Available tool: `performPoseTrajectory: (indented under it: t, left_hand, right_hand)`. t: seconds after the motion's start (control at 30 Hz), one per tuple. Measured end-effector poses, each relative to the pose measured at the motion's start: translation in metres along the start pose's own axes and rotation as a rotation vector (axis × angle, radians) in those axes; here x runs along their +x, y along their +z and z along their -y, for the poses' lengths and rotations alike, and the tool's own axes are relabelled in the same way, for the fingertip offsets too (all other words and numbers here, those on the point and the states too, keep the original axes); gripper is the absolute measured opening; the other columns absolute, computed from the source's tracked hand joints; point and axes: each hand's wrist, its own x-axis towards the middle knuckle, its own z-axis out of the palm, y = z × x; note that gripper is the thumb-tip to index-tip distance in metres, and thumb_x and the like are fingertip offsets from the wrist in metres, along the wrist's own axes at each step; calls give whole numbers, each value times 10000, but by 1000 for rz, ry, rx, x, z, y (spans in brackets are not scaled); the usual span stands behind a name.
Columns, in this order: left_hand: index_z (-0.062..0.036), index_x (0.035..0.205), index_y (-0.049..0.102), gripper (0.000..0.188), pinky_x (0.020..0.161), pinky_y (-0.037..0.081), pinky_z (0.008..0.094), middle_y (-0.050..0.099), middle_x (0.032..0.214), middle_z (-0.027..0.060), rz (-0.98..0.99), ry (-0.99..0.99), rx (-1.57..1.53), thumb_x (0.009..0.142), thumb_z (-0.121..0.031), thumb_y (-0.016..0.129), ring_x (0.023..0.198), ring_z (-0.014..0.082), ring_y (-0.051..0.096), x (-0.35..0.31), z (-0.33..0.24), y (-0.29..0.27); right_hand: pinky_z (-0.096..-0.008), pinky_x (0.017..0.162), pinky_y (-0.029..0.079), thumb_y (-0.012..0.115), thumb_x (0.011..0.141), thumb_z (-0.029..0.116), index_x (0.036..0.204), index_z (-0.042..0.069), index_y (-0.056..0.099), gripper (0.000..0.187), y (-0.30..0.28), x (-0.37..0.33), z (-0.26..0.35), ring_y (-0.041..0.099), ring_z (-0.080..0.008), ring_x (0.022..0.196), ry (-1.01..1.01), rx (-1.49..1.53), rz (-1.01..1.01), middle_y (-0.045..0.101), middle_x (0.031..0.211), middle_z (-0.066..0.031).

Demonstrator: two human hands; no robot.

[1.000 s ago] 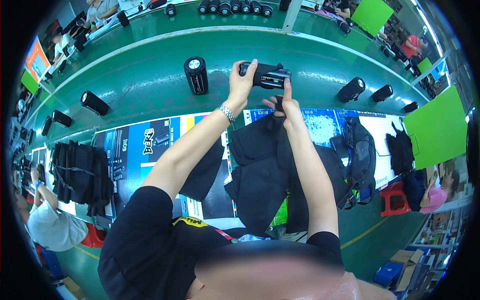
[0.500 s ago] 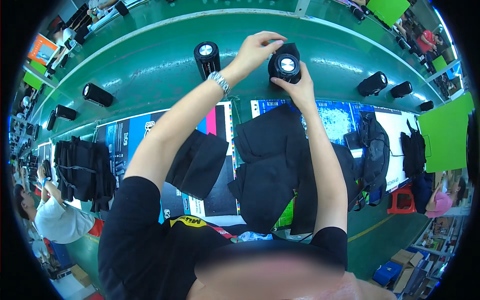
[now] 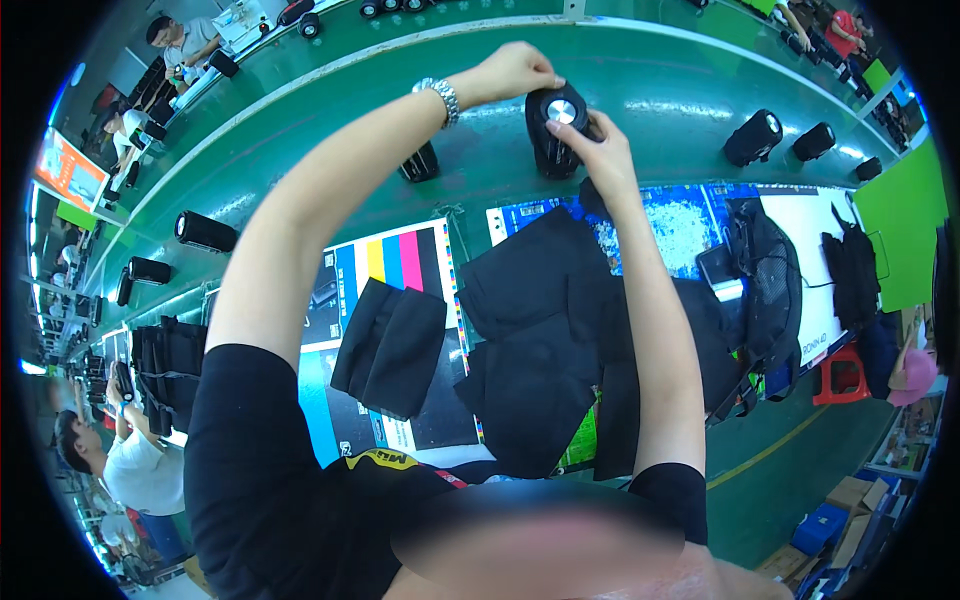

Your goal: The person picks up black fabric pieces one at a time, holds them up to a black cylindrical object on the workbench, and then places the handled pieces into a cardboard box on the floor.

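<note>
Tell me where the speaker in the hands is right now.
In the head view, the speaker stands upright at top centre on the green belt, between the left hand and right hand, just beyond the black pouches.

- Black short-sleeved shirt, sleeves ending above the elbows, forearms bare.
- Silver metal-link wristwatch on the left wrist.
- Small yellow mark on the shirt near the collar.
- Both hands bare, no gloves.

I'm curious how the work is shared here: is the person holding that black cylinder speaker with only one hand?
No: both the left hand and the right hand are on the black cylinder speaker, which stands upright on the green belt.
</note>
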Motion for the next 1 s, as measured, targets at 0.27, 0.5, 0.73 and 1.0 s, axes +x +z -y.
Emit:
performPoseTrajectory:
  t: [0.27,0.5,0.73,1.0]
  left_hand:
    - [46,758,631,275,590,453,371,601,687,201,-105,186,-14,833,-218,618,610,297,582,13,-73,-2]
    - [10,870,659,245,656,462,320,622,780,138,-209,135,-151,858,-234,638,708,228,595,-19,-82,7]
    - [26,1076,589,469,662,494,306,673,946,188,-631,-425,-1264,936,-412,500,743,223,645,15,-28,55]
    - [33,1038,608,630,750,482,270,665,949,122,-489,-445,-1470,977,-502,281,820,167,626,20,-45,120]
  right_hand:
    - [-218,573,407,756,732,388,912,-5,649,446,-31,22,0,546,-70,664,-8,-207,-48,616,748,-18]
    - [-314,850,492,782,641,515,1176,-78,549,832,-55,16,-13,639,-245,977,-79,-343,118,652,1043,-185]
    - [-271,720,472,680,808,290,1041,-23,659,391,-120,34,-11,631,-172,788,176,-422,-20,684,925,-106]
    - [-314,716,454,585,867,421,798,-4,692,444,-25,93,-30,583,-170,733,117,134,-478,653,744,-91]
